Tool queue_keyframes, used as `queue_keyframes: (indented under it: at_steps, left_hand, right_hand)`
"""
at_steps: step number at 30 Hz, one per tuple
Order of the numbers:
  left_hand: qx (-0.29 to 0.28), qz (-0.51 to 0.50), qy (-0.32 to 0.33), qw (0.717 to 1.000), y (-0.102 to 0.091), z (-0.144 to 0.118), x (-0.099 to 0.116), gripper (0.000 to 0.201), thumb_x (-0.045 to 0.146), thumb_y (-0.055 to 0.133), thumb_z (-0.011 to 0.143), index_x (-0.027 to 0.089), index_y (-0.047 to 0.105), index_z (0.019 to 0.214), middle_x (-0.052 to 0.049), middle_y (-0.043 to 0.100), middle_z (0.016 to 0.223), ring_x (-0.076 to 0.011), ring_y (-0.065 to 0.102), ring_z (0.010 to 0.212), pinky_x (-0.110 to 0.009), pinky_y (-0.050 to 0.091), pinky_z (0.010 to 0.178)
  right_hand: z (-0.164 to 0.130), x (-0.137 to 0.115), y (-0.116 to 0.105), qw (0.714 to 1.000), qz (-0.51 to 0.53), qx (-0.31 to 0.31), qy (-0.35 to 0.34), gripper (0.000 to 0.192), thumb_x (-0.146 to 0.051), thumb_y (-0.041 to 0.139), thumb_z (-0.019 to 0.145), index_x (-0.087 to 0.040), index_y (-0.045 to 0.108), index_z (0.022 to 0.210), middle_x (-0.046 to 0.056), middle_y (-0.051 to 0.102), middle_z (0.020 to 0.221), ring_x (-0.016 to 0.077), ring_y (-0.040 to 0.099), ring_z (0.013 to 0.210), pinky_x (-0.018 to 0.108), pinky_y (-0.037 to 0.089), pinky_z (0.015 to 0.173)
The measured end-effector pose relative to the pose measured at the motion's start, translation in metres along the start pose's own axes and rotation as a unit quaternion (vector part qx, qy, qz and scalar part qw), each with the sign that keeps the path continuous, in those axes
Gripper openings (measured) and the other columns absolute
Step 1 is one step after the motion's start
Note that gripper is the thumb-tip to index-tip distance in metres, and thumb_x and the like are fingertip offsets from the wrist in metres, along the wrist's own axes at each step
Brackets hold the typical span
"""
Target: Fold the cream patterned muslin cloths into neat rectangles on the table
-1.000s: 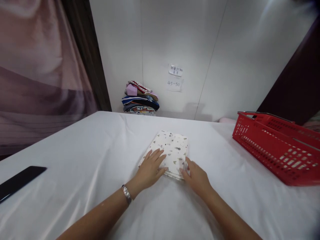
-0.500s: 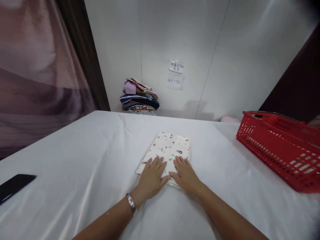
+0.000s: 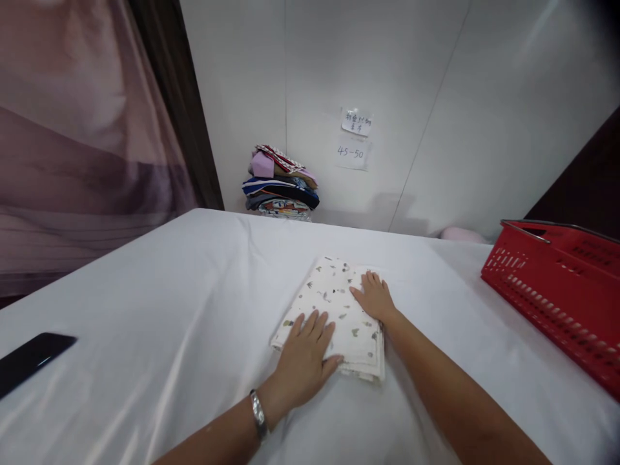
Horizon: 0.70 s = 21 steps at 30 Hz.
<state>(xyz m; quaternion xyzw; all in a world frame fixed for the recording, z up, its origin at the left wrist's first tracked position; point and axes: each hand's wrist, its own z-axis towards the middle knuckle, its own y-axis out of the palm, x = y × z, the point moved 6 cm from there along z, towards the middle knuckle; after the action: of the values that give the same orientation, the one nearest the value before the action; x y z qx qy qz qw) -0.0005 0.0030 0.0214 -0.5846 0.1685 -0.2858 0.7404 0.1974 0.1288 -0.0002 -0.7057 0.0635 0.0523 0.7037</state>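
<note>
A folded white cloth (image 3: 329, 303) with small plant-like prints lies in the middle of the table, its layered edges showing at the near right corner. My left hand (image 3: 307, 352) rests on its near left part, fingers spread and palm down. Across from it, my right hand (image 3: 375, 294) lies on the cloth's far right part, fingers stretched out and thumb apart. Neither hand grips anything. A silver bracelet (image 3: 259, 413) is on my left wrist.
White fabric covers the table (image 3: 194, 278). A red basket (image 3: 557, 290) stands at the right, and a dark phone (image 3: 36, 358) lies at the left edge. Beyond the far edge is a stack of folded fabrics (image 3: 283, 184). Handwritten notes (image 3: 353, 152) hang on the wall.
My right hand has moved from the cloth's near edge up to its far right part, uncovering the near right corner. My left hand stays on the near left. The view has shifted slightly left.
</note>
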Motion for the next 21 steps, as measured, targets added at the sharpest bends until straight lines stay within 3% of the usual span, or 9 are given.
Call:
queue_keyframes:
  at_steps: [6,11,14,17,21]
  left_hand:
    - [0.003,-0.023,-0.004,1.0,0.001,0.0,0.001,0.059,0.056,0.029,0.09,0.02,0.043,0.134,-0.009,0.038,0.143,-0.0299,0.028,0.134,-0.053,0.019,0.109]
    - [-0.005,-0.038,-0.021,0.999,-0.002,0.0,0.002,0.058,0.056,0.031,0.089,0.021,0.043,0.134,-0.009,0.038,0.143,-0.029,0.028,0.134,-0.051,0.018,0.11]
    - [-0.018,-0.042,-0.026,0.999,-0.001,0.0,0.003,0.059,0.057,0.031,0.089,0.021,0.044,0.134,-0.009,0.038,0.142,-0.0286,0.028,0.134,-0.051,0.018,0.11]
    - [-0.031,-0.044,-0.031,0.998,0.002,-0.001,0.003,0.06,0.057,0.029,0.089,0.02,0.043,0.135,-0.01,0.037,0.143,-0.0288,0.028,0.134,-0.051,0.018,0.111]
    - [-0.021,-0.047,-0.03,0.998,0.003,-0.001,0.003,0.06,0.057,0.03,0.089,0.021,0.042,0.135,-0.01,0.037,0.143,-0.0287,0.028,0.134,-0.052,0.017,0.111]
  right_hand:
    - [0.0,-0.012,-0.013,1.0,-0.018,-0.007,-0.005,0.074,-0.057,0.027,0.087,-0.004,0.031,0.139,0.019,0.02,0.149,0.0312,0.012,0.138,0.048,0.007,0.109]
    - [0.021,-0.067,-0.032,0.989,0.005,0.036,-0.142,0.077,-0.06,0.022,0.088,-0.007,0.02,0.144,0.014,0.01,0.152,0.0241,0.001,0.14,0.04,0.001,0.111]
    - [0.036,-0.09,-0.018,0.978,0.014,-0.016,-0.206,0.079,-0.064,0.016,0.087,-0.011,0.016,0.145,0.009,0.008,0.153,0.0221,0.001,0.14,0.04,0.002,0.111]
    - [0.045,-0.093,0.003,0.974,0.006,-0.071,-0.214,0.079,-0.065,0.011,0.086,-0.014,0.015,0.146,0.006,0.006,0.153,0.0217,0.001,0.14,0.041,0.002,0.111]
    - [0.048,-0.09,0.009,0.973,0.012,-0.071,-0.217,0.079,-0.065,0.011,0.086,-0.014,0.014,0.146,0.005,0.005,0.153,0.0215,0.0,0.14,0.041,0.002,0.111]
